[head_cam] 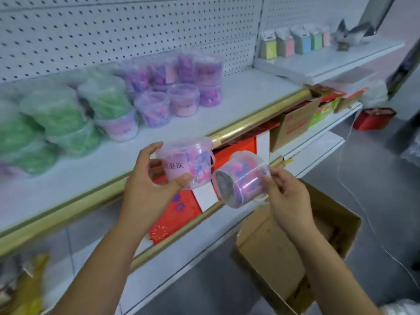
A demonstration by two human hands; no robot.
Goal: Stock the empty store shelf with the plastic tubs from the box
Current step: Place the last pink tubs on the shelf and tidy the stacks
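My left hand [150, 189] grips an upright clear tub [185, 163] of pink and purple bits with a pink label, just in front of the white shelf's gold front edge [250, 126]. My right hand [285, 196] pinches a second tub [241, 179] by its rim; this one lies tilted on its side, bottom facing me, right beside the first. On the shelf board [238, 92] stand stacked purple tubs [181, 87] and, to the left, green tubs [56, 119]. The open cardboard box [295, 251] sits on the floor under my right arm.
A pegboard wall [136, 30] backs the shelf. Lower shelves hold red packages [179, 214] and cardboard cartons [295, 123]. Pastel boxes [293, 42] stand on the neighbouring shelf at the right. A red bag [372, 119] and a thin white cable [354, 194] lie on the grey floor.
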